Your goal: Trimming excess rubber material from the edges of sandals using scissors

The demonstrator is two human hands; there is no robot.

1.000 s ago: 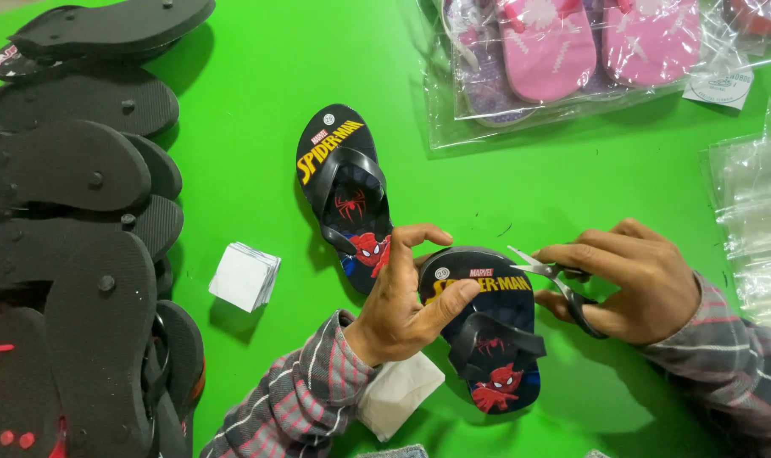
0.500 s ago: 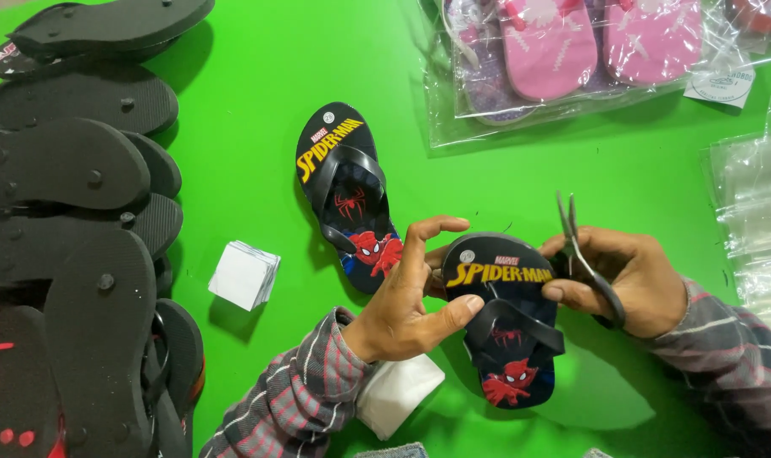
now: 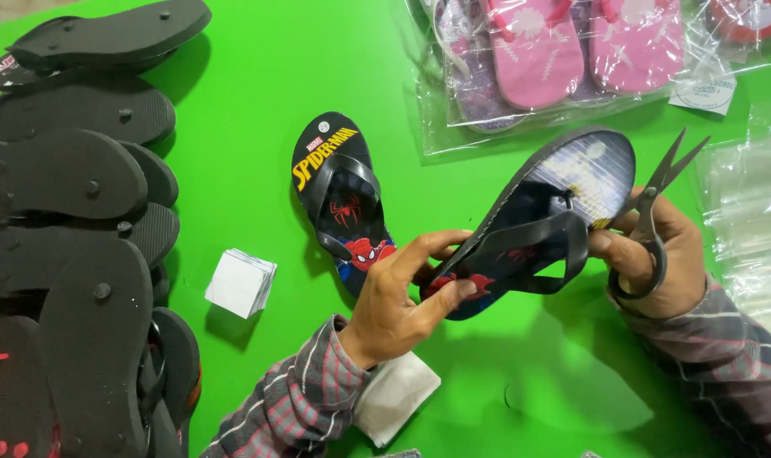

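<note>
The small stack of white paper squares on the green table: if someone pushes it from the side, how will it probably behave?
The stack of white paper squares already looks slightly fanned at its edge, so a push would probably shear it apart. The sheets look thin and light, likely sliding easily on the smooth green table. Lifting it whole probably needs a pinch from both sides.

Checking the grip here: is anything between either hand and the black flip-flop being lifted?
Nothing visible. The left hand pinches the black printed flip-flop at its lower end. The right hand touches its strap side while holding grey metal scissors.
</note>
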